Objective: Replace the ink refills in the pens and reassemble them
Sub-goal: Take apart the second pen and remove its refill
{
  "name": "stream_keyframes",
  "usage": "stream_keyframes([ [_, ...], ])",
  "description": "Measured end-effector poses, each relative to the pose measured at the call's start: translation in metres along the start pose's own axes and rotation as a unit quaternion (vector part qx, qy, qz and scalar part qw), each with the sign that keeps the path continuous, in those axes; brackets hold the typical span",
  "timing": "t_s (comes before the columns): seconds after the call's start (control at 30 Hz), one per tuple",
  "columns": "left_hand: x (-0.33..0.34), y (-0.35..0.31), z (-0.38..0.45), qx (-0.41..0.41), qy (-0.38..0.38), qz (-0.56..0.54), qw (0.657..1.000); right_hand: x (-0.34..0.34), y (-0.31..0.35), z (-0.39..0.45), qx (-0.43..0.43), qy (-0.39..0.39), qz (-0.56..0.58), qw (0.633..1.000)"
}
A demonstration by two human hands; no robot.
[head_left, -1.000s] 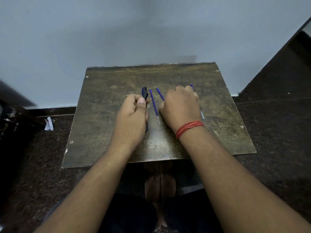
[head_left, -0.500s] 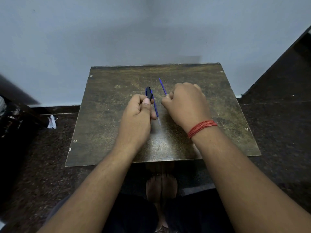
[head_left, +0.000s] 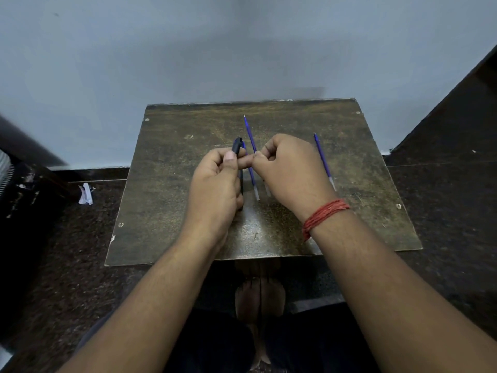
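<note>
A flat, rectangular board (head_left: 172, 189) of worn, scuffed brown material, with small screws at its corners, lies on a dark speckled floor (head_left: 67, 265) against a pale wall (head_left: 242, 49); all positions below are given relative to this board.

Above the board's centre, the left hand (head_left: 215, 184) is curled round a black pen (head_left: 237, 146). The pen is a slim, smooth cylinder; its rounded top end juts out past the thumb toward the board's far edge, and its lower end shows below the palm toward the near edge, so the long axis runs roughly far-to-near.

The right hand (head_left: 290, 170), with a red thread band (head_left: 324, 215) at the wrist, is just right of centre, fingers curled, thumb and forefinger pinching a thin blue refill (head_left: 250, 133). This refill is a narrow straight rod; its fine tip points toward the far edge, slightly left, well beyond the pinch.

A second refill (head_left: 252, 181) lies between the two hands, clear end toward the near edge; whether it touches the board cannot be told. A third refill (head_left: 322, 160) lies on the board right of the right hand, tip toward the far edge.

A small white scrap (head_left: 86, 193) lies on the floor left of the board.
</note>
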State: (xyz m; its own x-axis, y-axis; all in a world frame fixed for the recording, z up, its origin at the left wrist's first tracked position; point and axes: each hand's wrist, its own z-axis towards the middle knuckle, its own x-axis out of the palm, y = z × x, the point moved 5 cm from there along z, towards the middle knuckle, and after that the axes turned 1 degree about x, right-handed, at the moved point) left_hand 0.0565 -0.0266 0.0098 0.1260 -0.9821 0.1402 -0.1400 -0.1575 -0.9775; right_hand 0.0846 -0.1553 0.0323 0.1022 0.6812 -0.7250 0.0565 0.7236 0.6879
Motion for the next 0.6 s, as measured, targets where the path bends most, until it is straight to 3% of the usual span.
stream_keyframes([
  [0.17, 0.002, -0.008, -0.004, 0.032, 0.008, 0.025, 0.999, -0.005, 0.003, -0.002, 0.021, 0.022, 0.068, 0.997],
  [0.33, 0.001, -0.008, -0.001, 0.091, 0.03, 0.113, 0.989, -0.01, -0.006, 0.003, 0.073, 0.034, 0.231, 0.97],
  [0.43, 0.001, 0.001, 0.001, 0.082, 0.03, 0.155, 0.984, -0.012, -0.018, 0.01, 0.112, -0.001, 0.339, 0.934],
  [0.6, 0.004, 0.001, -0.001, 0.083, 0.038, 0.183, 0.979, -0.014, -0.039, 0.016, 0.177, -0.042, 0.506, 0.843],
])
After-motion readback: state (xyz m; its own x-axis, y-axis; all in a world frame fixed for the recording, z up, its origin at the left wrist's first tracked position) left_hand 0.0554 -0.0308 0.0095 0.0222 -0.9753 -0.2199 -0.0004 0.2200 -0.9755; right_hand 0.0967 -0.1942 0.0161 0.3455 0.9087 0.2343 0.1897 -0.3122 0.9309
